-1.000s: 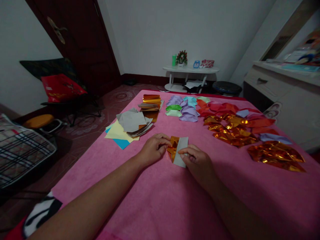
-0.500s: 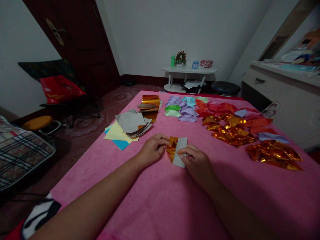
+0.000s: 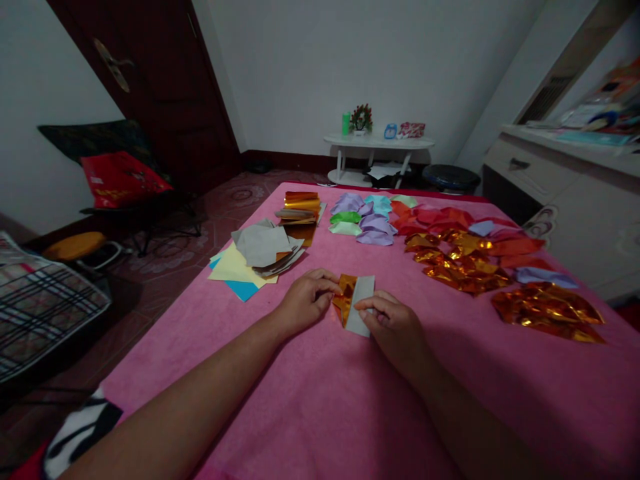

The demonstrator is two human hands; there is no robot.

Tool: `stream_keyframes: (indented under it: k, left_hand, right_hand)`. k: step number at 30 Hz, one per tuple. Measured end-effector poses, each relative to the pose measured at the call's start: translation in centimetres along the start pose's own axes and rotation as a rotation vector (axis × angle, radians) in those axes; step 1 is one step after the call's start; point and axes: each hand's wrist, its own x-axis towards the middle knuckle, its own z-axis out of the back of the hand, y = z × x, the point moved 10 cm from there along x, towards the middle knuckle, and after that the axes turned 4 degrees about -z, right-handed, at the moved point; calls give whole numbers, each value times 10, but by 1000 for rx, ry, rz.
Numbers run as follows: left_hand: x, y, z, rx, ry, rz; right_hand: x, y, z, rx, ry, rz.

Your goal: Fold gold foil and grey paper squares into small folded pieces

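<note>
A sheet of gold foil paper [image 3: 361, 303], partly folded, lies on the pink cloth [image 3: 300, 387] between my hands. Its left part shows shiny gold and its right part a pale grey back. My left hand [image 3: 307, 299] grips the gold left edge, fingers bent over it. On the grey strip, the thumb and fingertips of my right hand [image 3: 397, 327] are pinched together. Beyond my left hand lies a pile of grey-backed sheets [image 3: 263, 243], over yellow [image 3: 235, 265] and blue paper [image 3: 243, 291]. Folded gold foil pieces [image 3: 547, 310] lie to the right.
Behind the loose sheets sits a stack of folded gold paper [image 3: 301, 201]. Folded purple pieces [image 3: 376, 229], green pieces [image 3: 345, 217] and red pieces [image 3: 440, 217] spread across the far right. A white side table [image 3: 380, 141] stands by the wall, a cabinet [image 3: 565, 187] at right.
</note>
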Motion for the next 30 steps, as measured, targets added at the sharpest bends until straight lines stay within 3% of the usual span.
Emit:
stream_keyframes:
  k: [30]
  left_hand:
    - [0,0,0,6,6,-5]
  right_hand:
    - [0,2,0,-13,5,7]
